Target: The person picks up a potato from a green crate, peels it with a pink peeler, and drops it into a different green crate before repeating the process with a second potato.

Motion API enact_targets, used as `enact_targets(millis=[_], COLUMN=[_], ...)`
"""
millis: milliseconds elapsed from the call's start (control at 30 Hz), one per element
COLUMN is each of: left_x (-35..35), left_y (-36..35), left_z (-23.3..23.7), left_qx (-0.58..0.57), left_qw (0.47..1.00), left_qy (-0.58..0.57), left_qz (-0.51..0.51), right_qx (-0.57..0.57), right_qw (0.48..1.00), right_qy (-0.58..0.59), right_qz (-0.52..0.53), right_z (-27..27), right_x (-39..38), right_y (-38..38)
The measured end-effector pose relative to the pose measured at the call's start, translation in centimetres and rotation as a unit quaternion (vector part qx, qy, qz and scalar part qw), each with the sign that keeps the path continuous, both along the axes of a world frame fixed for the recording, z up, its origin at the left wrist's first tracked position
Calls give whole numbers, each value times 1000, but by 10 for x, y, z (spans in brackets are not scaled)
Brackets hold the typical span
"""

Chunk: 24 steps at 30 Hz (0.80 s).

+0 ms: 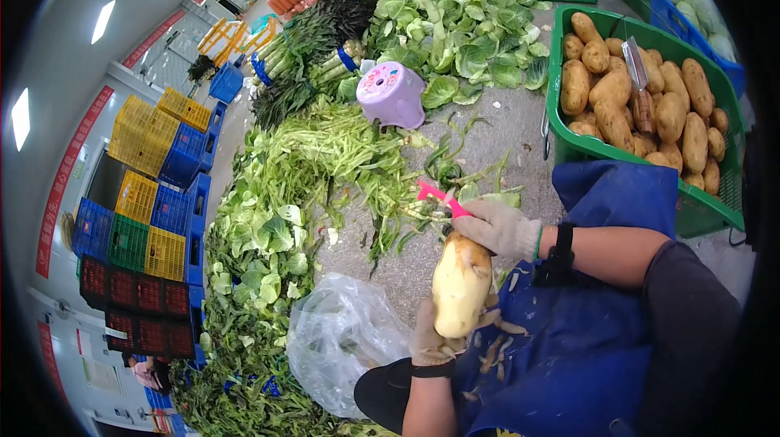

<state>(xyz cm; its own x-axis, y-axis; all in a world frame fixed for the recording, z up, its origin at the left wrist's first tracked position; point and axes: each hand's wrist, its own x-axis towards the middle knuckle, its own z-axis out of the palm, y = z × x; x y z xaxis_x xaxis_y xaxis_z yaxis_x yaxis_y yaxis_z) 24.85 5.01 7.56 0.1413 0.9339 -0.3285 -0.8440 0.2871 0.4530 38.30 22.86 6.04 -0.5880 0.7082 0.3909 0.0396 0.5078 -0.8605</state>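
A large, mostly peeled potato (pixel 459 287) lies between my two gloved hands, with brown skin left near its upper end. My left hand (pixel 427 338) grips the lower end of the potato, fingers partly hidden. My right hand (pixel 497 226), wearing a dark wrist strap, is closed around a pink peeler (pixel 440 195) just beyond the potato's upper end. The peeler's head points away from the potato. Strips of potato peel (pixel 491 352) lie on my blue apron (pixel 561 331) beneath it.
A green basket (pixel 569 140) holds several unpeeled potatoes and a knife (pixel 638 71) with a wooden handle. A purple stool (pixel 392 94) stands among leafy scraps (pixel 325 144). A clear plastic bag (pixel 345 331) lies nearby. Stacked crates (pixel 146 218) line the wall; a person (pixel 149 374) is far off.
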Motion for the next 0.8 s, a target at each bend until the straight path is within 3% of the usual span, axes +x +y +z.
enact_targets(millis=[33,133,200,267,333,367,400,467,533,600,633,667,733,800], left_x=[1,7,6,0,-6,-5,-3,1,0,1,-2,-3,-1,-2], left_y=[0,-4,-1,2,3,2,-2,-4,-3,-1,-1,-4,-6,-5], left_z=[-9,-9,-7,-8,-13,-11,-7,-5,-3,-3,-11,-15,-12,-10], left_qx=[29,28,5,-15,-38,-39,-42,-42,23,-2,-38,-77,-75,-25], left_qw=[997,999,996,991,989,989,992,994,998,997,993,982,984,989], left_qy=[-73,-20,-23,-26,36,35,33,30,-2,-12,61,135,117,118], left_qz=[-23,33,83,127,140,138,118,92,58,83,95,103,109,90], right_qx=[2,-29,-25,30,150,142,136,52,53,150,147,143,93,80], right_qw=[1000,997,987,983,933,912,913,939,947,940,918,918,920,926], right_qy=[-3,-13,-156,-180,-242,-327,-328,-340,-315,-260,-329,-330,-381,-367], right_qz=[3,64,-26,26,220,204,202,17,15,161,166,167,22,43], right_z=[-2,25,39,35,37,36,26,10,9,31,38,27,2,24], right_x=[1,5,7,11,16,11,9,4,7,13,10,10,4,8], right_y=[0,-7,-10,-6,-12,-11,-5,15,9,-14,-16,-10,16,4])
